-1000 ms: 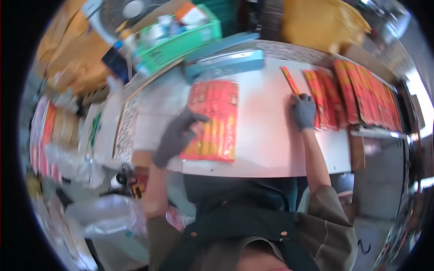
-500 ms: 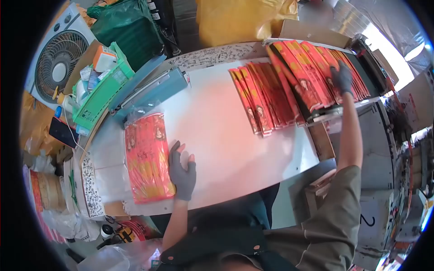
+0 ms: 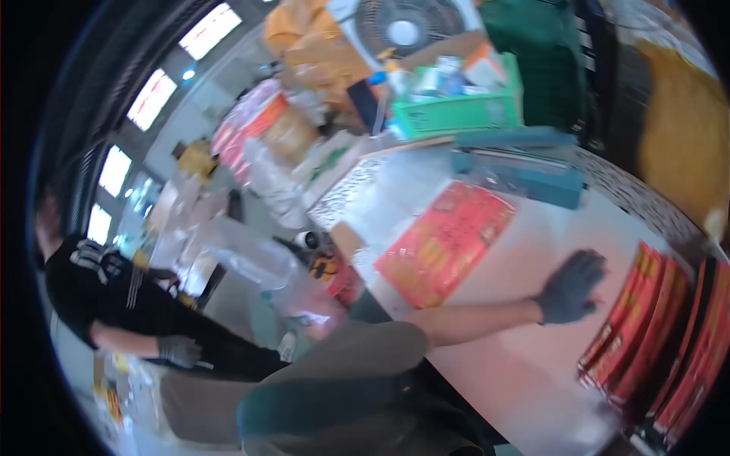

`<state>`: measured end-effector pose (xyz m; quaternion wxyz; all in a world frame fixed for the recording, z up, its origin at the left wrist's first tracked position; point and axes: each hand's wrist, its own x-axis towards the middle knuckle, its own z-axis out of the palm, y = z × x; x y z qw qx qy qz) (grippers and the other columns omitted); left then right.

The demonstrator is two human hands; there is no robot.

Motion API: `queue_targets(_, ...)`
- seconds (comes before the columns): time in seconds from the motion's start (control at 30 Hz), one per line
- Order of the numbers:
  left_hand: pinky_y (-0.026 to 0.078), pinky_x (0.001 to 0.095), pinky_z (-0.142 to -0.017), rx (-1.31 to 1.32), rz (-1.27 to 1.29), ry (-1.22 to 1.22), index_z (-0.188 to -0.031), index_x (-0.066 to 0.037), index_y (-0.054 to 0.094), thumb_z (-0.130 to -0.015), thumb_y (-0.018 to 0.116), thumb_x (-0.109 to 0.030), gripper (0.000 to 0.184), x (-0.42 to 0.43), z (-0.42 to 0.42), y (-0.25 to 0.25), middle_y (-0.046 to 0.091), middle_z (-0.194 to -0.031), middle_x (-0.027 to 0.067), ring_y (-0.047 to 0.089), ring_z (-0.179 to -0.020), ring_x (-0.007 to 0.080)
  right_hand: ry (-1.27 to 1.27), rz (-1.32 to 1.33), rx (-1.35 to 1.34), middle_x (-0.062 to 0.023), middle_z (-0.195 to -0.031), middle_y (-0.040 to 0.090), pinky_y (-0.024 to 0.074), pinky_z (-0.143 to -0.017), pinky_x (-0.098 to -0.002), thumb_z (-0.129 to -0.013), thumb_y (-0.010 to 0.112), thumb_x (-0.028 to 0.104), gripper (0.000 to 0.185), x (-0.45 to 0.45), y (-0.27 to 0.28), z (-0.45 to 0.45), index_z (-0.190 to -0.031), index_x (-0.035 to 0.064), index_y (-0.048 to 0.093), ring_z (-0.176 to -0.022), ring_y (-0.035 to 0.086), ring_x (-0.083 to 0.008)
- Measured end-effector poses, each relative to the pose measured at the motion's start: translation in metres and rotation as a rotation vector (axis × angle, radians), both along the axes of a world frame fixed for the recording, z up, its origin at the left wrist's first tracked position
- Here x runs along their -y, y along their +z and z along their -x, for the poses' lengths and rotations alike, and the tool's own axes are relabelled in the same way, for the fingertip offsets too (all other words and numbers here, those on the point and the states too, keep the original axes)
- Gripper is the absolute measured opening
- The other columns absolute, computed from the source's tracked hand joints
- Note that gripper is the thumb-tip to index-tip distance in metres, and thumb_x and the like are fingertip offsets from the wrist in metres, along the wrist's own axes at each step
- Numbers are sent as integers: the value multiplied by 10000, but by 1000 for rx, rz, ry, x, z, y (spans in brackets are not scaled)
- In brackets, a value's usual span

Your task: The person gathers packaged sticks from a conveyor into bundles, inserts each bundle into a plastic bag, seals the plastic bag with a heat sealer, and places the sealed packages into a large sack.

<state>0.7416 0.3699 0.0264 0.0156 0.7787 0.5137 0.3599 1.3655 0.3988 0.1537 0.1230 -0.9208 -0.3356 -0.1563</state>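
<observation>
My left hand (image 3: 574, 287), in a grey glove with some bare fingertips, is over the white table (image 3: 494, 372). It is open, its fingers apart and slightly blurred, with nothing seen in it. On its right lie red and gold packets (image 3: 635, 327) in an overlapping row, not touching the hand. A flat bundle of similar red packets (image 3: 449, 243) in clear wrap lies to its left. More red packets (image 3: 699, 349) stand in a row at the right edge. My right hand is out of view.
A blue-grey metal device (image 3: 525, 171) stands behind the bundle, with a green basket (image 3: 456, 110) of small items and a fan (image 3: 403, 30) beyond. Another person in black (image 3: 114, 289) is at the left. Plastic bags (image 3: 258, 258) lie beside the table.
The view has swung left, bringing the other person into sight. My left hand has moved from beside the wrapped bundle towards the loose packets; my right hand has left the view.
</observation>
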Motion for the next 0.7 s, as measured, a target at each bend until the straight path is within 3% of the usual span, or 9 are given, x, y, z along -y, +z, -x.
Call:
queue_targets(0.17,238,436,-1109,-37,160,-59,-1221,50,478,-824,568,-432,631,-13,-12,27,486,-1250,212,391,-1244,356,378,-222,-166,-180,-1119,655,494,-885,-378,-904,569,273,376,23,6,16,-1121,-21,655,-983,633,-314)
queue_targets(0.27,238,425,-1107,5,169,-73,-1242,58,461,-844,534,-481,674,-16,-12,27,492,-1244,213,391,-1244,352,481,-142,-300,-197,-1159,632,459,-931,-388,-934,548,319,428,30,38,110,-1152,-41,628,-1047,603,-328)
queue_targets(0.37,243,419,-1105,7,195,-69,-1279,63,427,-848,528,-513,726,-14,-8,30,488,-1250,217,392,-1242,361,1111,92,7,-194,-1204,600,449,-952,-381,-859,674,359,588,14,8,89,-1384,182,476,-1090,581,-336)
queue_targets(0.4,249,419,-1103,18,207,-61,-1291,66,411,-847,531,-522,747,-12,-6,32,485,-1253,221,393,-1243,365,789,-153,-776,-160,-1095,649,496,-834,-384,-816,716,414,509,16,22,153,-1171,61,626,-914,618,-225)
queue_targets(0.43,255,420,-1101,29,216,-52,-1304,69,395,-846,534,-532,768,-9,-4,34,482,-1257,225,394,-1244,370,878,-163,-454,-137,-982,675,508,-760,-357,-804,731,412,486,27,42,210,-1035,-8,652,-832,613,-185)
queue_targets(0.47,262,423,-1099,100,221,-50,-1319,71,376,-842,540,-540,793,-7,-2,33,471,-1271,231,392,-1248,375,790,41,-413,-138,-941,681,513,-749,-309,-811,733,391,468,10,25,187,-1043,-9,662,-814,614,-161)
queue_targets(0.57,280,432,-1091,272,238,-38,-1358,71,326,-827,562,-562,859,-3,3,34,436,-1314,248,384,-1261,388,1183,-2,-698,-132,-1118,596,461,-889,-335,-945,520,213,344,8,2,228,-1186,-30,548,-972,587,-226)
queue_targets(0.6,286,434,-1089,307,249,-30,-1367,67,316,-820,571,-567,875,0,5,36,422,-1330,252,381,-1266,390,1104,161,-618,-160,-1178,575,420,-952,-324,-952,510,258,412,16,25,268,-1236,-41,524,-1065,557,-238)
queue_targets(0.7,294,435,-1086,325,241,-19,-1390,48,297,-805,586,-577,903,-2,7,29,389,-1371,250,370,-1281,392,1141,41,-483,-204,-1285,536,376,-1018,-319,-961,512,263,481,26,21,340,-1317,-55,465,-1164,534,-272)
